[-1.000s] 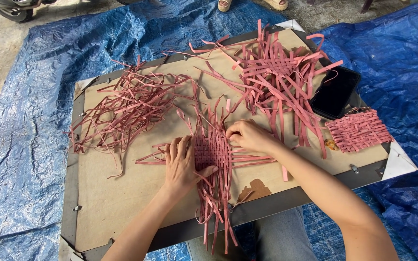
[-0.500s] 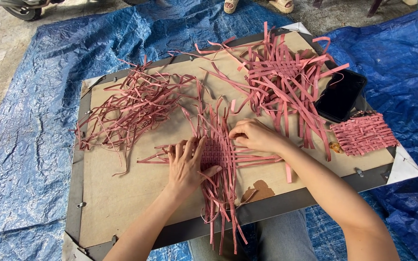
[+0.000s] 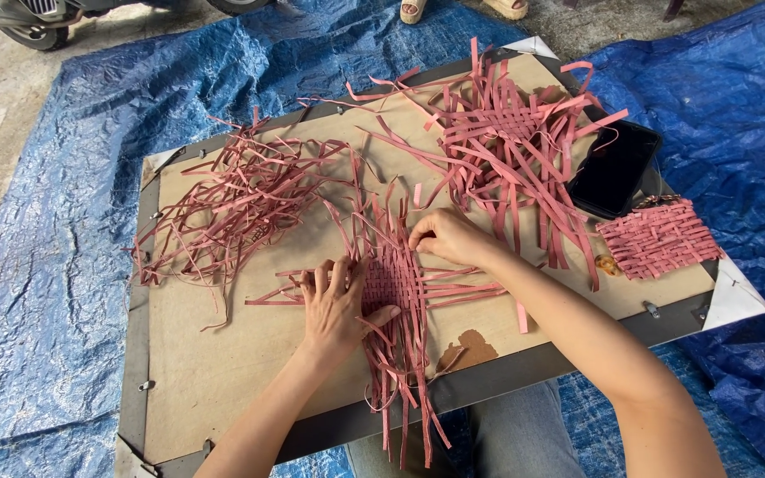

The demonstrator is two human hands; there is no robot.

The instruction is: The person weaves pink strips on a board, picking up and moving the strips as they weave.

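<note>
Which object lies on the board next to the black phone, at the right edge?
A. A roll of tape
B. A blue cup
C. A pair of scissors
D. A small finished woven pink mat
D: a small finished woven pink mat lies just below the black phone on the board; no scissors, tape or cup are visible.

Left hand (image 3: 336,305) flat, fingers spread; right hand (image 3: 447,237) curled, pinching.
</note>
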